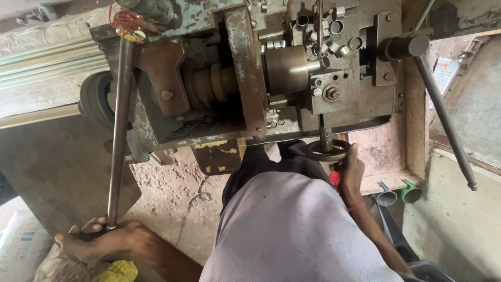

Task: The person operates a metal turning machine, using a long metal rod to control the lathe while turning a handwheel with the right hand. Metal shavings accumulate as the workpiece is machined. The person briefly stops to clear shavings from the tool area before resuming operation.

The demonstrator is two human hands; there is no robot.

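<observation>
I look down at an old small lathe [240, 73] with flaking blue-green paint. My left hand [102, 240] is closed around the lower end of a long steel lever [119, 130] that runs up the machine's left side. My right hand [350, 169] grips the rim of a small dark handwheel [327, 150] under the tool slide. A shiny round chuck [286, 69] sits at the middle of the machine. Several short metal rings [334, 36] lie loose on the slide above it.
A second long lever [443, 115] with a round end slants down at the right. A grey cup [386, 197] and a green cup [411, 194] stand on a ledge by my right wrist. A yellow cloth [120, 271] lies below my left hand. Concrete walls close both sides.
</observation>
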